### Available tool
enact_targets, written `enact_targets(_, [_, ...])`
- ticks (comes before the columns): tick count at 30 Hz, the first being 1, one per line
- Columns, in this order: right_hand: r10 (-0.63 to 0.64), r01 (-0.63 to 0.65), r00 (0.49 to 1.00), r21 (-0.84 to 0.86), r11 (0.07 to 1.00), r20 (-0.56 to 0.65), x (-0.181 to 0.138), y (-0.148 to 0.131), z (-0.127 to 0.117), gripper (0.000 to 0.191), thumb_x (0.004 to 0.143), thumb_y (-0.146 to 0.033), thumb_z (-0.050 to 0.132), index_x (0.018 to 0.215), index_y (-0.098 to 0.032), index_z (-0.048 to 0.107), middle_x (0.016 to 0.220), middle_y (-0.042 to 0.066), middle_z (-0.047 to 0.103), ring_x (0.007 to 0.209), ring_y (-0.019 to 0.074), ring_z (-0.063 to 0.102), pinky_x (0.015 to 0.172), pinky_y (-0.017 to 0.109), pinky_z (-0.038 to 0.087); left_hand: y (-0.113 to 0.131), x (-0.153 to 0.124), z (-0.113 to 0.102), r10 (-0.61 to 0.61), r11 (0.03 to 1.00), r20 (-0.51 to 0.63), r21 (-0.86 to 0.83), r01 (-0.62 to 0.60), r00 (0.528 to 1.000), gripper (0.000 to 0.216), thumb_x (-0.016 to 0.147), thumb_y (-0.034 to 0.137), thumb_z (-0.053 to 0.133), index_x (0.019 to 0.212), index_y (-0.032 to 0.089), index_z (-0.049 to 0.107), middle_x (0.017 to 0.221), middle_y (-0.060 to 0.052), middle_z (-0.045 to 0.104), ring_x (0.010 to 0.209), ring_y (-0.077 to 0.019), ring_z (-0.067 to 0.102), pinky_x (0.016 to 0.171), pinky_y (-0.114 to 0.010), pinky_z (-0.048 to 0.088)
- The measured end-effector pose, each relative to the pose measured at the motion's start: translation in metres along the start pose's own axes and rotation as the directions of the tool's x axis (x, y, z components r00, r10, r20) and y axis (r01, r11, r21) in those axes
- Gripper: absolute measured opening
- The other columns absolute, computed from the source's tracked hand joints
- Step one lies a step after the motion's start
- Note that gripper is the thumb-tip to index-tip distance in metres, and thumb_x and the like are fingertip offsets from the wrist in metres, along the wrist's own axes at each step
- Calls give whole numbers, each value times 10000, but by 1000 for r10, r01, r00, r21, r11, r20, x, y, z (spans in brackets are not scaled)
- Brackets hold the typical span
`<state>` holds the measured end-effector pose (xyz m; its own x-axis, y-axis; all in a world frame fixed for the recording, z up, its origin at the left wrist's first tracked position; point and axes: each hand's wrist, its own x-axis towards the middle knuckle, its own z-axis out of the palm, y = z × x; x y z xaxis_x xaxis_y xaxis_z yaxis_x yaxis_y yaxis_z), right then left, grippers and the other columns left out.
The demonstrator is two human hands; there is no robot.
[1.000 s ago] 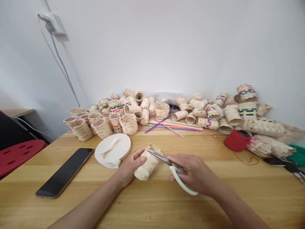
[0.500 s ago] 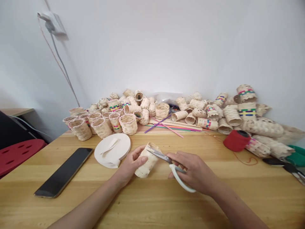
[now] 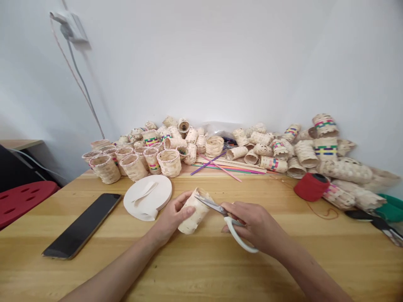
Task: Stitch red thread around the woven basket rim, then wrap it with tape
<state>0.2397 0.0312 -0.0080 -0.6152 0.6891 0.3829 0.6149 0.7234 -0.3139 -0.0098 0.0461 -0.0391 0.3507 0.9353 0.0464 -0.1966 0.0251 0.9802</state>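
A small pale woven basket (image 3: 194, 216) is tilted above the front middle of the table, its open rim facing up and away. My left hand (image 3: 176, 214) is closed around its left side, with the thumb across the front. In my right hand (image 3: 252, 222) are scissors (image 3: 234, 233) with white handles. Their metal blades reach left across the basket's rim and look nearly closed. Whether a strip lies between the blades is too small to tell. A roll of white tape (image 3: 162, 188) lies flat just left of my left hand.
At the left is a black phone (image 3: 82, 226). Several finished baskets (image 3: 169, 163) stand behind the tape, and a heap of woven baskets (image 3: 307, 153) lines the wall. Coloured strips (image 3: 220, 167) lie at the back middle. To the right are a red thread spool (image 3: 310, 186) and black-handled tools (image 3: 382, 222).
The scissor blades look slightly more closed at the basket's rim. Both hands keep almost the same place, and the view has shifted a little.
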Motion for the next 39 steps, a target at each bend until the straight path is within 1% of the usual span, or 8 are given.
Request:
enact_targets(5, [7,-5,999,54,999,-41,1,0,-8,239,860,-301,614,1075,-197,602,904,55,694,771,180,646,683,243,475,-1,0,1,30,999,15,44,-30,999,664,716,472,702,1277,189,487,1268,-83,588,1143,-276,543,838,-272,474])
enact_targets(10, [115,-111,980,33,993,-165,1,5,-15,334,838,-346,626,1138,-210,567,1055,85,666,883,215,641,734,282,504,1,1,1,122,979,-116,179,-101,986,758,722,431,703,1360,186,376,1363,-102,505,1227,-270,481,958,-316,436])
enact_targets(16, [105,-103,993,43,994,-44,1,0,-8,348,821,-289,645,1153,-230,557,1010,55,662,829,195,621,729,285,486,3,0,3,245,858,-165,495,-135,955,702,727,335,713,1352,208,419,1367,-91,494,1244,-264,459,1038,-366,367])
enact_targets(20, [132,-131,991,81,988,-4,1,-2,-3,336,818,-290,648,1139,-238,567,963,37,663,794,184,616,719,279,483,0,2,3,307,830,-199,534,-160,931,664,723,319,716,1320,200,451,1322,-105,525,1183,-263,508,998,-379,405])
enact_targets(26, [155,-151,987,86,985,-37,0,3,2,362,826,-280,634,1175,-229,555,1100,74,644,920,209,625,756,287,491,0,2,5,363,786,-193,589,-188,912,648,704,311,729,1285,192,469,1268,-117,553,1138,-271,536,985,-408,416])
enact_targets(33, [142,-136,989,145,980,-30,2,0,6,371,817,-294,643,1174,-236,558,1059,66,651,902,207,625,779,306,491,-1,0,9,432,718,-276,681,-142,858,638,661,252,747,1227,200,460,1236,-101,550,1153,-264,522,1006,-430,398])
enact_targets(36, [274,-245,959,267,932,-74,4,-1,7,359,795,-358,654,1119,-227,572,981,60,668,849,208,637,754,317,508,-2,0,10,381,781,-275,607,-147,883,685,651,269,754,1249,195,429,1265,-120,534,1175,-273,518,1010,-436,399])
enact_targets(39, [474,-363,876,526,769,-89,7,-1,11,415,770,-408,656,1117,-214,535,942,67,682,848,208,658,761,327,528,-3,-3,15,323,832,-235,532,-157,917,802,628,275,773,1321,199,377,1346,-140,481,1243,-300,463,1029,-442,386])
